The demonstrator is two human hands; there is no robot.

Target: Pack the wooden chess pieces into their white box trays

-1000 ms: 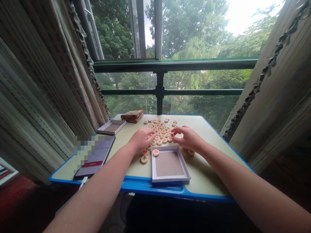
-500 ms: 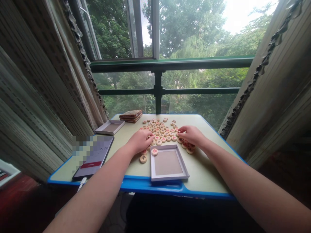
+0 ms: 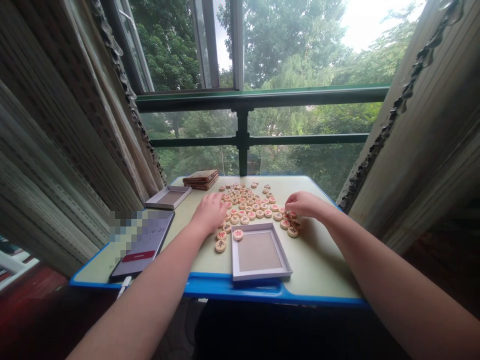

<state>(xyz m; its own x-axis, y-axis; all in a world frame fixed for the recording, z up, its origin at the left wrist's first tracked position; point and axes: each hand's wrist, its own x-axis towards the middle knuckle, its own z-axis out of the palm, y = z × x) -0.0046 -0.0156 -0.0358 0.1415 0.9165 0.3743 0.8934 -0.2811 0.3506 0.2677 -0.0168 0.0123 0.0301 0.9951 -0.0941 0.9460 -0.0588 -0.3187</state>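
Observation:
Round wooden Chinese chess pieces (image 3: pixel 245 219) with red or black characters lie spread over the table's middle, mostly face up. My left hand (image 3: pixel 209 211) rests at their left edge, palm down, fingers stretched forward, its fingertips beside the pieces. On the right, my right hand (image 3: pixel 305 204) is closed with curled fingers, close to several pieces at the heap's right edge. Anything inside that hand is hidden. Nearer to me is a shallow grey box tray (image 3: pixel 260 275). A red-lettered chess piece (image 3: pixel 238 234) lies in its back left corner. A black-lettered piece (image 3: pixel 220 245) lies left of the tray.
A phone (image 3: pixel 144 250) with a cable lies on the table (image 3: pixel 322 270) at left. Behind it are a second shallow box tray (image 3: pixel 168 196) and a stacked brown folded box (image 3: pixel 201 179). Curtains (image 3: pixel 75 125) flank the window, with a green railing (image 3: pixel 262 97) beyond.
My left hand has shifted left and away, uncovering pieces at the left edge. My right hand has moved right, and its fingers have curled in more.

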